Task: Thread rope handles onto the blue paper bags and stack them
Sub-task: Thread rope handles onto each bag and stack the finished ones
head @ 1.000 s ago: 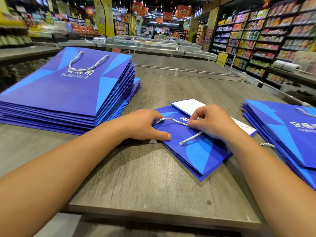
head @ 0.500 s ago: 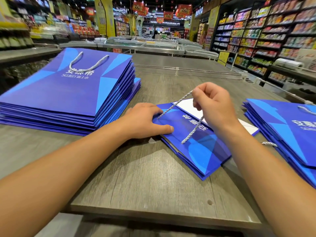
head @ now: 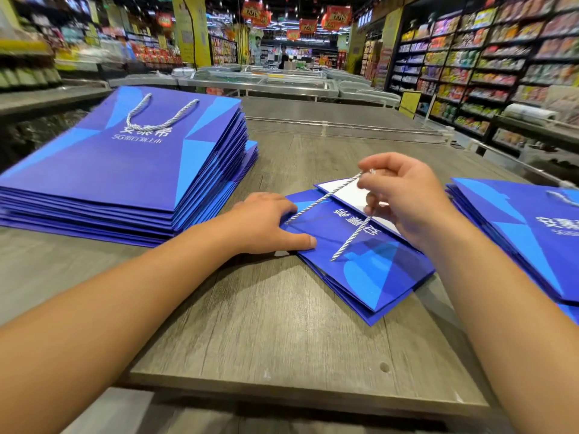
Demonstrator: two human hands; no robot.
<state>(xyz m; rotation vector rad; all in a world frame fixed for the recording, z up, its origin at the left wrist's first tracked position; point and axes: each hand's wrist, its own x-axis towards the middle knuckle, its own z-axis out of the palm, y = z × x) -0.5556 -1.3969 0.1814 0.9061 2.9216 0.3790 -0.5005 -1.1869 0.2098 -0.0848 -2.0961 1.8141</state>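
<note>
Left hand (head: 266,223), fingers flat, presses the flat blue paper bag (head: 369,261) onto the grey wooden desk (head: 266,324); right hand (head: 404,198) pinches the raised white twisted rope handle (head: 322,198).

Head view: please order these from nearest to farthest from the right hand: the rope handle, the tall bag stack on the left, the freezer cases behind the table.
1. Rope handle: pinched in the right hand itself.
2. Tall bag stack: across the table, on the left.
3. Freezer cases: beyond the table's far edge.
</note>
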